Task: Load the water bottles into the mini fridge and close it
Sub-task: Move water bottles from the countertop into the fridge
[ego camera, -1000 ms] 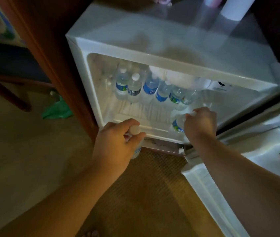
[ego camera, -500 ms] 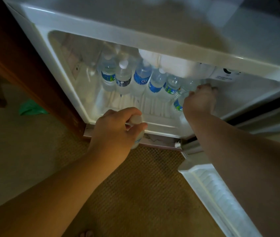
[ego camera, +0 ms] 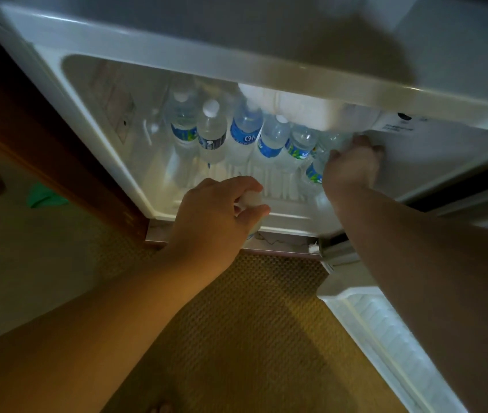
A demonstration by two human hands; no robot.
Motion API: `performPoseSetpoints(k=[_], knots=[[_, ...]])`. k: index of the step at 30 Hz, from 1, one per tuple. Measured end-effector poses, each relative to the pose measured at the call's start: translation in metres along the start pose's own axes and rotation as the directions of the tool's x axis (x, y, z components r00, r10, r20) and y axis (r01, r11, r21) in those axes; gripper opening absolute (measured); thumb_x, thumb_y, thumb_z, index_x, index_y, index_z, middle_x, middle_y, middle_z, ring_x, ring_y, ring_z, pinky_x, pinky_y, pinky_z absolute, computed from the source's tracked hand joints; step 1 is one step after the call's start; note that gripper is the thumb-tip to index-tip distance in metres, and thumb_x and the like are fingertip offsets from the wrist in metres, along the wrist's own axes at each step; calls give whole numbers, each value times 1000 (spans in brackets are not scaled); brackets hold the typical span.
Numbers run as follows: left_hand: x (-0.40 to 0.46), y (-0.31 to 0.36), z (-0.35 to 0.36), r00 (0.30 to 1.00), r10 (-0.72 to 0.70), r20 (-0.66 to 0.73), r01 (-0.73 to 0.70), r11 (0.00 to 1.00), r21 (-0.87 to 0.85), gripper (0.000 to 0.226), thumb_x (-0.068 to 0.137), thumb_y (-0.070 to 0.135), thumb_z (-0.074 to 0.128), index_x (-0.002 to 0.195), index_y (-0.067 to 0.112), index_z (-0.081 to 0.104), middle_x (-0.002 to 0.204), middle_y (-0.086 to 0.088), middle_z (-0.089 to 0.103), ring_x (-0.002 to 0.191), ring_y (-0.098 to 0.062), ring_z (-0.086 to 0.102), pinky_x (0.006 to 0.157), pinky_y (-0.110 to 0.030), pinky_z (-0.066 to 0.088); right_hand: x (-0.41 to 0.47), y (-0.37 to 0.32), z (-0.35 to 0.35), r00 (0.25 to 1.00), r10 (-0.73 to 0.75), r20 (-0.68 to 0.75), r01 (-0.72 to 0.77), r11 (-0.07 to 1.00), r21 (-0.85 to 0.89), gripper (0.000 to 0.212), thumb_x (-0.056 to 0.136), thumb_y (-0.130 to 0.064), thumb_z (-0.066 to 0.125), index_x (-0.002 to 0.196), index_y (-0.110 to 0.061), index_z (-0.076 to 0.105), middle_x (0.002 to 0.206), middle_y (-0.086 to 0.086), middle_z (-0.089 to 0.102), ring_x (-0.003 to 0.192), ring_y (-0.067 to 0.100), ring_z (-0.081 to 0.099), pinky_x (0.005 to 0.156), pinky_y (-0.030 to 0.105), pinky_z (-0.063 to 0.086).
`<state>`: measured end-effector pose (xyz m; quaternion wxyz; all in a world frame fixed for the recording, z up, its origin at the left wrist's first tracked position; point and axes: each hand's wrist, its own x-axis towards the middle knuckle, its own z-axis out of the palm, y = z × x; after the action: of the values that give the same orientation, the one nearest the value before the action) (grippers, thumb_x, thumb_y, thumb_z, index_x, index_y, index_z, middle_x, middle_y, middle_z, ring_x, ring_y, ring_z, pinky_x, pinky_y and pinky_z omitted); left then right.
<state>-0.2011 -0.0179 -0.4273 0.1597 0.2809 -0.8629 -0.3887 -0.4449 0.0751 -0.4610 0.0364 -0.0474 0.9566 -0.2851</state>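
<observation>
Bottles [ego camera: 245, 135] line the mini fridge [ego camera: 159, 43]; each hand's fingers [ego camera: 254, 208] clamp another bottle.

On the blue label [ego camera: 244, 135] of one bottle [ego camera: 244, 131], upper middle of frame, only "ON" is readable.

Looks like a home or hotel bedroom, dimly lit. Small white mini fridge [ego camera: 266, 70] at 12 o'clock, standing on the floor beside dark wooden furniture [ego camera: 43, 138] at 10 o'clock. Woven tan mat [ego camera: 251, 323] underfoot at 6 o'clock, over plain pale flooring [ego camera: 13, 278] at 8 o'clock.
</observation>
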Motion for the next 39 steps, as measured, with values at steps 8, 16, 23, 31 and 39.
performPoseSetpoints(k=[8,16,23,31,39], knots=[[38,20,20,999,41,-27,-42,998,-47,30,90,43,74,115,27,73,101,10,75,91,-6,66,86,-29,54,-33,7,9,996,51,-70,-44,994,105,80,94,-26,69,160,-21,23,160,10,32,139,36,43,113,42,38],[92,26,59,996,87,-18,-87,996,-31,32,87,35,80,115,22,73,100,7,73,92,-9,68,83,-21,56,-96,16,-12,996,-56,-63,72,954,290,67,96,-9,57,157,-16,31,147,11,47,133,30,49,108,35,38],[123,26,89,997,72,-24,-73,996,-48,31,86,30,82,114,19,75,99,4,75,91,-14,70,84,-26,55,-167,50,-33,986,-124,114,80,940,333,65,102,-19,50,159,-33,24,164,-9,27,150,11,28,121,37,31],[138,32,112,1000,-17,21,18,998,-67,33,89,29,79,120,19,74,106,5,74,94,-8,65,88,-18,49,-182,72,-49,960,-140,242,87,972,217,68,102,-37,51,159,-41,14,168,-16,12,155,9,12,123,45,28],[148,28,118,1000,-27,-10,26,995,-96,24,89,28,77,111,17,78,92,12,72,94,-12,69,91,-23,51,-177,79,-50,951,-164,263,115,975,192,65,102,-35,52,159,-36,22,168,-13,16,154,9,13,124,39,26]])
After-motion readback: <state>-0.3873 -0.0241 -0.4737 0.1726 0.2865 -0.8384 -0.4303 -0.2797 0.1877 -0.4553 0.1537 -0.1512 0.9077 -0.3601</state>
